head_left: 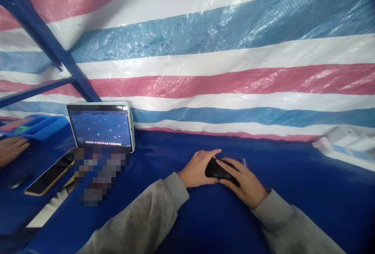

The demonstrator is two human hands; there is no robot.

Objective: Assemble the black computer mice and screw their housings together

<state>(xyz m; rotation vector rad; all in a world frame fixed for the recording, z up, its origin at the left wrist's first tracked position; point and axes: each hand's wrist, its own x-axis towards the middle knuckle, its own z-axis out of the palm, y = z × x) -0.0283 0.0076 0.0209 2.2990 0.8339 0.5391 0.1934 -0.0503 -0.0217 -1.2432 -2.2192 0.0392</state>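
Observation:
A black, rounded object that looks like a computer mouse (pixel 218 171) is between my two hands, just above or on the blue tabletop (pixel 211 219); I cannot tell which. My left hand (pixel 197 170) closes on its left end, with the thumb side toward it. Over its top and right side lies my right hand (pixel 241 180), fingers curled round it. Much of the object's right part is hidden under those fingers. Just behind the right hand stands a small, see-through piece (pixel 243 162), too blurred to name.
Left of my arms, a tablet (pixel 101 127) leans upright, with a phone (pixel 51 172) nearby. Another person's hand (pixel 13 150) is beside a blue compartment tray (pixel 38 127). A blurred white device (pixel 347 146) sits far right. Striped sheeting (pixel 222 86) hangs behind.

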